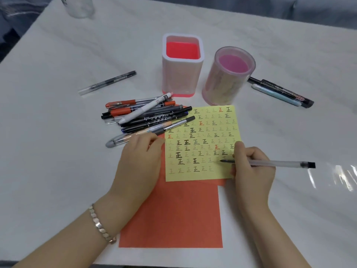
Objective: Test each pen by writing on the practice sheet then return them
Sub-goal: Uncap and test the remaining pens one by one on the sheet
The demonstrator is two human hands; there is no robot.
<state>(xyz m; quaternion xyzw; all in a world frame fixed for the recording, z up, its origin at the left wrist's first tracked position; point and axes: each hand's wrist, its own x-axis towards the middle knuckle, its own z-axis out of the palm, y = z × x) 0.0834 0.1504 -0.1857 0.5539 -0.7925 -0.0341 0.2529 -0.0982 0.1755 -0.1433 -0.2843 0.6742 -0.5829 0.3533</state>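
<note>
A yellow practice sheet (202, 144) covered in rows of written characters lies on an orange sheet (173, 213). My right hand (251, 171) grips a clear-barrelled black pen (280, 163), its tip resting on the sheet's right side. My left hand (139, 161) presses flat beside the sheet's left edge, holding nothing. A pile of several pens (146, 115) lies just left of the sheet. Behind the sheet stand two empty holders: a square white and red one (181, 78) and a round pink one (224, 86).
One clear pen (107, 82) lies alone at the left. A black marker (284, 92) and a light blue pen (270, 92) lie to the right of the round holder. A clear bottle (80, 6) stands at the far left corner of the white table (58, 151).
</note>
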